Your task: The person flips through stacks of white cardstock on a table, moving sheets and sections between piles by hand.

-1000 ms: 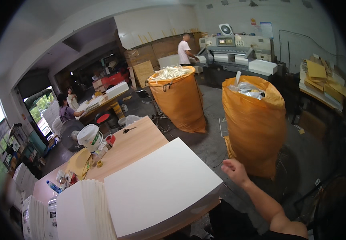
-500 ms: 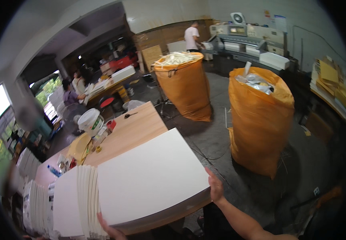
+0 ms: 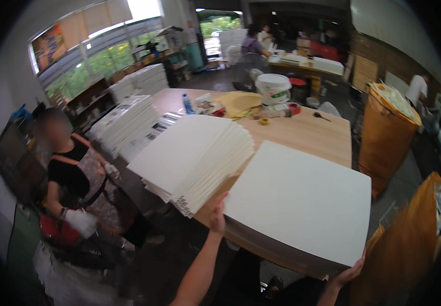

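A thick stack of large white sheets [image 3: 299,199] lies on the near edge of the wooden table. My left hand [image 3: 218,217] rests against its left side by the front corner, fingers stretched upward along the edge. At the front right corner, my right hand [image 3: 350,271] touches the stack's side with its fingers extended. Neither hand is wrapped round anything. Left of this stack is a fanned, staggered pile of white sheets [image 3: 192,150], its near edges stepped.
The wooden table [image 3: 333,137] also carries a white bucket [image 3: 273,89], scissors [image 3: 321,117], tape [image 3: 264,122] and a blue bottle [image 3: 187,103]. Orange sacks [image 3: 386,145] stand to the right. A gloved co-worker in an apron [image 3: 90,176] is at the left. More white stacks [image 3: 123,122] stand behind.
My view has swung left, bringing the co-worker and windows in and shifting the sacks right. Both hands remain at the stack's sides.
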Tool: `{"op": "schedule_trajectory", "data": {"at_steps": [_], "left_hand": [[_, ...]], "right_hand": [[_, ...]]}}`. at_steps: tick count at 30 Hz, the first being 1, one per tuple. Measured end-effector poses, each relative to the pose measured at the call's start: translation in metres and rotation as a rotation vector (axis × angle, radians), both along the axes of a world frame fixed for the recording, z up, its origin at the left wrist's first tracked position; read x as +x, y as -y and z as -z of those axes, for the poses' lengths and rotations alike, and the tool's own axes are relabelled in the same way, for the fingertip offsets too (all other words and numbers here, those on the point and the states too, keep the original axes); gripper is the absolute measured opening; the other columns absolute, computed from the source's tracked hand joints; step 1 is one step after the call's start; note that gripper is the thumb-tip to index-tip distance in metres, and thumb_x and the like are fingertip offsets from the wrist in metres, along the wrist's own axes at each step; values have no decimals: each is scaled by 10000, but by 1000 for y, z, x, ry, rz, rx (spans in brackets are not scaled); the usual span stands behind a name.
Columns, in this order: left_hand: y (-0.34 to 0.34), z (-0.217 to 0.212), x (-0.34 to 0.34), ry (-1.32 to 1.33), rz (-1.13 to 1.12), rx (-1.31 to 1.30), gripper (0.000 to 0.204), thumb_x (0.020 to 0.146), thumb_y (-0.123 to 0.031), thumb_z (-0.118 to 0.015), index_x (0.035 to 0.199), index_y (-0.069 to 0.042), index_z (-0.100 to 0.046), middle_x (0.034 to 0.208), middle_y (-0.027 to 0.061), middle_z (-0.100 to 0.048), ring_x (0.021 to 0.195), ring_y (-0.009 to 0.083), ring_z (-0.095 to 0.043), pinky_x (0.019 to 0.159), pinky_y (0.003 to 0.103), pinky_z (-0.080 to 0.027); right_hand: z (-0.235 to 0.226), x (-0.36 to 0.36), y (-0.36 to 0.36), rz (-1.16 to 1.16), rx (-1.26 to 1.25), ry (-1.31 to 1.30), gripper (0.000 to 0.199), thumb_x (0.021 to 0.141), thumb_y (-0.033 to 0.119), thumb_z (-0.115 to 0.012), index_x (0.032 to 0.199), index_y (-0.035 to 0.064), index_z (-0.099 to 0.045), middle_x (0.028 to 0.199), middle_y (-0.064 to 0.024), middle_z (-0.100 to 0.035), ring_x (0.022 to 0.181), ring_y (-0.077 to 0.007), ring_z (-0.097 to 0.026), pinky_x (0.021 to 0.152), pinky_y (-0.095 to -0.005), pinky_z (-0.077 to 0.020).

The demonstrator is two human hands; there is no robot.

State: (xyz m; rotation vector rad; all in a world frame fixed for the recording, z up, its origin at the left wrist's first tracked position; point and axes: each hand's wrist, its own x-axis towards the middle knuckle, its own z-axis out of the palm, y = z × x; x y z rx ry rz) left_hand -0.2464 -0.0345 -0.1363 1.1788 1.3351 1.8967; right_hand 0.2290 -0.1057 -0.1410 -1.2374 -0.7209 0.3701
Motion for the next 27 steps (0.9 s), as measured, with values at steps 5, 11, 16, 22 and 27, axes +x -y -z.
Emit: {"op": "schedule_trajectory", "data": {"at_steps": [5, 11, 16, 22, 27], "left_hand": [[5, -5, -8, 70, 22, -46, 472, 1069, -217, -407, 1455, -3, -573, 1317, 14, -617, 1108, 92, -512, 1020, 226, -363], [13, -20, -3, 259, 145, -80, 512, 1100, -277, -414, 1536, -14, -467, 1543, 105, -489, 1383, 197, -460, 1182, 318, -305], [57, 25, 2, 386, -67, -122, 548, 1070, -223, -573, 1545, -1, -412, 1541, 99, -464, 1372, 193, -467, 1142, 339, -365], [182, 54, 58, -951, 362, -1019, 624, 1065, -489, -444, 1469, -19, -522, 1320, 308, -637, 1182, 470, -626, 945, 541, -518], [206, 120, 27, -922, 516, -873, 478, 1072, -399, -467, 1376, -61, -616, 1307, 297, -634, 1193, 483, -599, 1012, 510, -481]], "right_hand": [[-13, -15, -1, -95, 6, -148, 567, 1133, 342, -284, 1437, -60, -543, 1433, -172, -588, 1289, -277, -566, 1107, -392, -411], [-9, -10, 2, -170, 0, -64, 620, 1129, 428, -278, 1442, -57, -504, 1407, -174, -565, 1280, -279, -547, 1087, -409, -417], [-1, 6, 5, -304, 107, -184, 573, 1116, 410, -384, 1477, -33, -416, 1393, -153, -547, 1270, -263, -542, 1089, -414, -431], [33, 2, -2, -209, 2, -233, 428, 1123, 286, -357, 1327, 2, -603, 1280, -123, -638, 1189, -213, -567, 1052, -387, -437], [62, -10, -17, -51, -92, 98, 458, 1133, 298, -386, 1380, -38, -576, 1368, -160, -615, 1312, -255, -534, 1158, -368, -372]]}}
